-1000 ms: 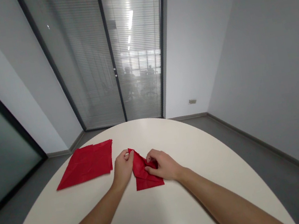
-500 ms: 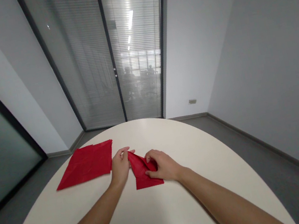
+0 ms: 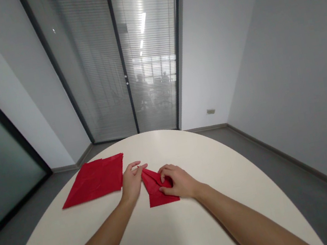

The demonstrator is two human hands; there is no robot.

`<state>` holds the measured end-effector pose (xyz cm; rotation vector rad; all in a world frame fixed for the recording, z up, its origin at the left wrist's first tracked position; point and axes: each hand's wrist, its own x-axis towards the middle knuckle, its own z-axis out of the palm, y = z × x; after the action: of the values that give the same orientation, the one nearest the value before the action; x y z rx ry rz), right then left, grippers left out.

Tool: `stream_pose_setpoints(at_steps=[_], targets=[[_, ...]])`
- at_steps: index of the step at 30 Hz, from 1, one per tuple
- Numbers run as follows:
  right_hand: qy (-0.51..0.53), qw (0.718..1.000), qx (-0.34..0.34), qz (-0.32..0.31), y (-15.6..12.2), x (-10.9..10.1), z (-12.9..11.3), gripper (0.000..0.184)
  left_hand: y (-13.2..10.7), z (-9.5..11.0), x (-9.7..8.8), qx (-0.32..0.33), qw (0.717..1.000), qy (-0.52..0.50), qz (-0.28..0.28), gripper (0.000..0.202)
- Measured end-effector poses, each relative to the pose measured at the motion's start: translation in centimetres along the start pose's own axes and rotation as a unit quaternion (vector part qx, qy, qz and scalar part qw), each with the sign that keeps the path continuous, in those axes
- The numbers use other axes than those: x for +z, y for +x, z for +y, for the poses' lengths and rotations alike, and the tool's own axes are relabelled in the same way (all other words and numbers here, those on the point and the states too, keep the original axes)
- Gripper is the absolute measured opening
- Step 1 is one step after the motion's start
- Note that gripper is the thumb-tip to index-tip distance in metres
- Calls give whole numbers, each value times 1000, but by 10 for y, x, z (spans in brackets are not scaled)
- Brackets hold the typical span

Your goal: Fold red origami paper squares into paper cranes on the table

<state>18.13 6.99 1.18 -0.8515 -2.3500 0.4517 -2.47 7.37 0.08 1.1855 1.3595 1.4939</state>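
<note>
A small folded piece of red paper (image 3: 155, 191) lies between my hands on the white table, its lower edge flat and its upper left drawn to a point. My left hand (image 3: 132, 180) has its thumb on that pointed corner, with the fingers reaching beyond it. Curled over the paper's right side is my right hand (image 3: 178, 181), thumb and fingers closed around a raised fold. The palm hides the paper's right part. Left of my left hand lies a stack of larger red paper sheets (image 3: 94, 181) with slightly uneven edges.
The round white table (image 3: 147, 243) curves away at the back and both sides. Beyond it stand a glass partition with blinds (image 3: 103, 86) and a grey wall (image 3: 297, 73). A small socket plate (image 3: 211, 111) sits low on the far wall.
My left thumb has moved onto the pointed corner, and the paper's upper fold lies flatter. My right hand has hardly moved. The stack stays where it was.
</note>
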Motion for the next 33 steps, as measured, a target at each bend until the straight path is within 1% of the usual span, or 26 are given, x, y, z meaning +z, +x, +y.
stream_pose_setpoints(at_steps=[1,3,5,6,7,9,10,11,13,14,15,17,19,21,23,26,29,31,33], targets=[[-2,1000,0,-1,0,0,0,23,1,-2,0,7,1000,-1,1,52],[-9,1000,1,-4,0,1,0,23,3,-6,0,39,999,6,20,44],[-24,1000,12,-3,1,1,0,22,1,-6,2,101,993,37,52,34],[-35,999,24,1,1,1,1,21,-2,-4,2,139,986,65,64,30],[-47,998,41,8,2,1,1,20,-5,-2,3,190,973,109,67,26],[-74,993,83,31,2,1,2,17,-13,2,5,285,937,200,38,21],[-87,990,103,43,3,1,2,16,-18,5,6,314,920,236,7,21],[-98,987,119,53,3,1,2,15,-22,6,7,327,907,263,-30,21],[-111,982,138,68,3,0,2,15,-27,7,8,324,888,312,-94,24],[-112,981,139,72,3,0,2,15,-29,7,9,316,880,333,-118,25],[-112,982,135,73,3,-1,1,15,-30,6,10,308,874,352,-134,25],[-107,986,113,66,2,-2,2,15,-31,3,11,291,868,373,-151,26],[-98,991,79,46,1,-3,3,17,-30,0,11,280,869,375,-161,28],[-89,994,52,26,1,-4,4,26,-29,-1,11,279,868,374,-167,28],[-86,995,45,16,1,-4,6,29,-29,0,10,285,862,379,-177,27],[-103,991,76,29,2,-3,7,29,-30,2,9,293,849,399,-188,25],[-119,985,117,47,2,-2,8,29,-31,4,9,292,835,430,-178,24],[-116,985,120,45,2,-2,8,30,-33,7,10,294,827,449,-165,23],[-106,988,109,39,2,-1,10,32,-34,10,10,299,821,462,-155,23]])
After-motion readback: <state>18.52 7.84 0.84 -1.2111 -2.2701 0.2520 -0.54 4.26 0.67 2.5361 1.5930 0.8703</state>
